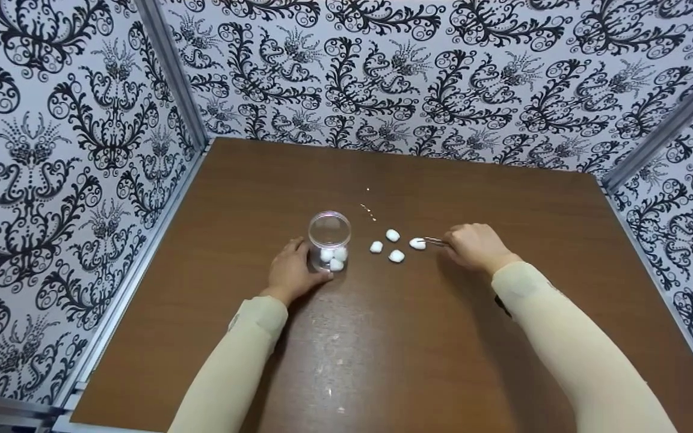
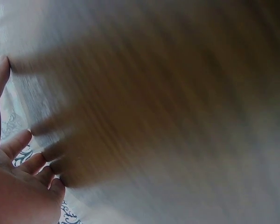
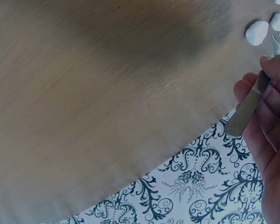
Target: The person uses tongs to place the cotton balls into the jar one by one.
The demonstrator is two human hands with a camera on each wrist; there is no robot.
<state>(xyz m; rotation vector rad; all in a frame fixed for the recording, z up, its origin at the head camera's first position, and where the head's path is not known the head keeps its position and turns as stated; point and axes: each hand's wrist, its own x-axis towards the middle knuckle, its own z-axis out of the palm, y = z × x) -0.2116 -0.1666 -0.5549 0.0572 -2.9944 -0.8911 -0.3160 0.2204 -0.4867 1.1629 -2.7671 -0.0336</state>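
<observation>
A clear round jar (image 1: 329, 229) stands on the table with several cotton balls at its bottom. My left hand (image 1: 291, 268) holds the jar from the left, thumb in front and fingers behind. In the left wrist view, the fingers (image 2: 19, 144) and thumb are apart. Metal tweezers (image 3: 245, 112) are pinched by my right hand (image 1: 474, 246). In the head view their tips are at a white cotton ball (image 1: 415, 244); whether they squeeze it I cannot tell. More loose cotton balls (image 1: 396, 256) lie between that one and the jar.
A brown wooden table (image 1: 382, 355) carries everything. Tiny white specks (image 1: 370, 211) show behind the cotton balls, perhaps reflections. Patterned walls (image 1: 382, 72) and metal posts (image 1: 172, 72) enclose the table at the back and sides.
</observation>
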